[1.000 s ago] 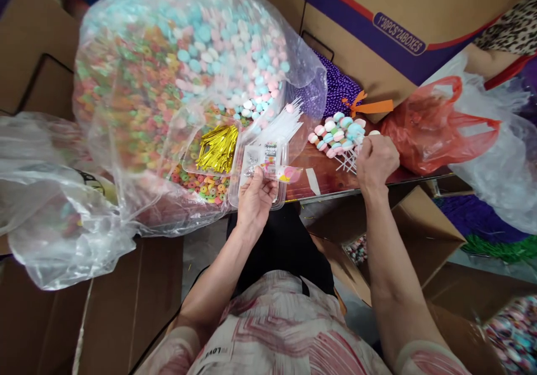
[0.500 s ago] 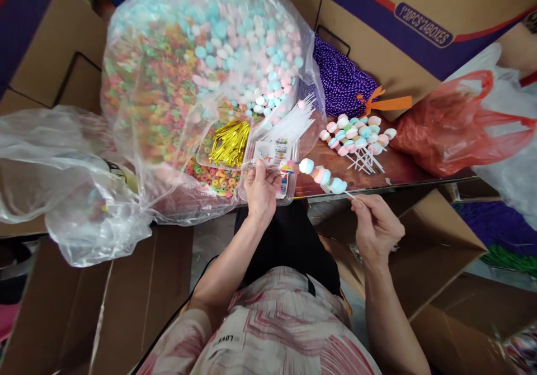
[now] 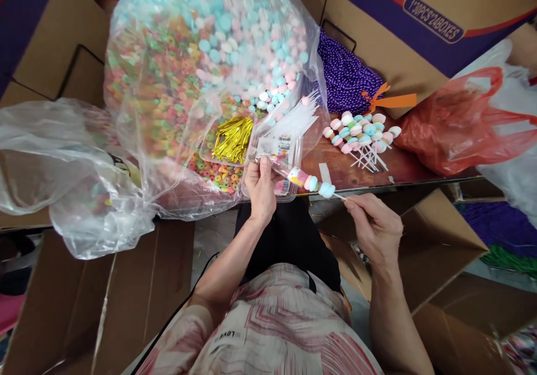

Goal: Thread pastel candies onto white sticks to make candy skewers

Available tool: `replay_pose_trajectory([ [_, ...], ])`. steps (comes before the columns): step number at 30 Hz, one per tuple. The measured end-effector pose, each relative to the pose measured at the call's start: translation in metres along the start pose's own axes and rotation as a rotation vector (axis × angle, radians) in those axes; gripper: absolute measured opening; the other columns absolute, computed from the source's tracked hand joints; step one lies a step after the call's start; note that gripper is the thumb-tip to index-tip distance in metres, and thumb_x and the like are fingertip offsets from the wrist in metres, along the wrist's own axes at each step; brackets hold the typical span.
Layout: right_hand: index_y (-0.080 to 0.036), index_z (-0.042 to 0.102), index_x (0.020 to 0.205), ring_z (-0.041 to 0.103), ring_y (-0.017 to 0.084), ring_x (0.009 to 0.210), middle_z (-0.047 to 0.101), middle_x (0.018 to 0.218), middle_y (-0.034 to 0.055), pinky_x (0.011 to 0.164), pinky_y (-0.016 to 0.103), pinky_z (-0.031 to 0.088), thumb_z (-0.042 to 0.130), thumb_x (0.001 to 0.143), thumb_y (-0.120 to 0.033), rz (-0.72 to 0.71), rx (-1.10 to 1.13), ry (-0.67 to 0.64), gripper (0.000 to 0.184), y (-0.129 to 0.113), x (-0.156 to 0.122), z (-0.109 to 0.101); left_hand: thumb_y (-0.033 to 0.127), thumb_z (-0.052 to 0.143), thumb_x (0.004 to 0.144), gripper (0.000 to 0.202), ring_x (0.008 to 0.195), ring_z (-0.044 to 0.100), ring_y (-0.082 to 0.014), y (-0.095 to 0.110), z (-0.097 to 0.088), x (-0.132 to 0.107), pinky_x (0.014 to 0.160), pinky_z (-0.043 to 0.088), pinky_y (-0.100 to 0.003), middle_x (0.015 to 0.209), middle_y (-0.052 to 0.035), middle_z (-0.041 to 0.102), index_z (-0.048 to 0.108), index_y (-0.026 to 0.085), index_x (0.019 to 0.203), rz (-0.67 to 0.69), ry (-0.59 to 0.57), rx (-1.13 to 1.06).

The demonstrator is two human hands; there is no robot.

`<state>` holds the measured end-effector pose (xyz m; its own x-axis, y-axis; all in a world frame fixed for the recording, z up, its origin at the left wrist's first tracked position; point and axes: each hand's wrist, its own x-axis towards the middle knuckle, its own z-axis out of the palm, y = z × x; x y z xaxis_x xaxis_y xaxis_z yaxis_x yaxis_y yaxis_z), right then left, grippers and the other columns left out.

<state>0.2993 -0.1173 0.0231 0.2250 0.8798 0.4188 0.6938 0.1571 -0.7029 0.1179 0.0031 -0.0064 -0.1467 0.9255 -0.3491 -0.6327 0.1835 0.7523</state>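
Between my hands is a candy skewer (image 3: 326,189), pastel blue, pink and white candies threaded on a thin white stick. My right hand (image 3: 375,225) pinches the bare end of that stick. My left hand (image 3: 260,190) grips a clear printed wrapper (image 3: 296,176), and the skewer's far end sits inside its mouth. Beneath my left hand lies a clear plastic tray (image 3: 297,189) with white sticks (image 3: 300,119) and printed packaging. Gold twist ties (image 3: 232,139) fill a second tray to the left. Several finished-looking candy skewers (image 3: 363,133) are piled on the table to the right.
A huge clear bag (image 3: 163,84) of ring and tablet candies covers the table's left. Purple bead strings (image 3: 348,76), a red plastic bag (image 3: 465,126) and a large carton (image 3: 390,56) stand behind and right. An open cardboard box (image 3: 440,241) is below the table's right edge.
The skewer has moved left and partly entered the printed wrapper, so several of its candies are now covered. My right hand has shifted slightly left, still holding the stick.
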Motion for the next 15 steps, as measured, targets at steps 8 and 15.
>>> replay_pose_trajectory([
  [8,-0.023,0.077,0.086,0.064,0.015,0.069,0.075,0.077,0.0001,0.072,0.032,0.047,0.069,0.094,-0.024,0.047,0.02,-0.08,0.012,-0.007,-0.006,0.019,0.061,0.082,0.078,0.044,0.067,0.071,-0.0123,-0.005,-0.004,0.003,0.063,0.056,-0.021,0.074,0.0017,0.071,0.061,0.022,0.082,0.148,-0.048,0.001],
  [15,-0.021,0.072,0.079,0.053,0.013,0.058,0.058,0.06,-0.0039,0.061,0.028,0.041,0.063,0.097,-0.028,0.299,0.218,-0.316,0.021,-0.011,-0.005,0.015,0.064,0.078,0.08,0.045,0.066,0.071,-0.0117,-0.011,-0.012,0.009,0.064,0.058,-0.022,0.075,0.0026,0.071,0.063,0.022,0.087,0.157,-0.125,0.076],
])
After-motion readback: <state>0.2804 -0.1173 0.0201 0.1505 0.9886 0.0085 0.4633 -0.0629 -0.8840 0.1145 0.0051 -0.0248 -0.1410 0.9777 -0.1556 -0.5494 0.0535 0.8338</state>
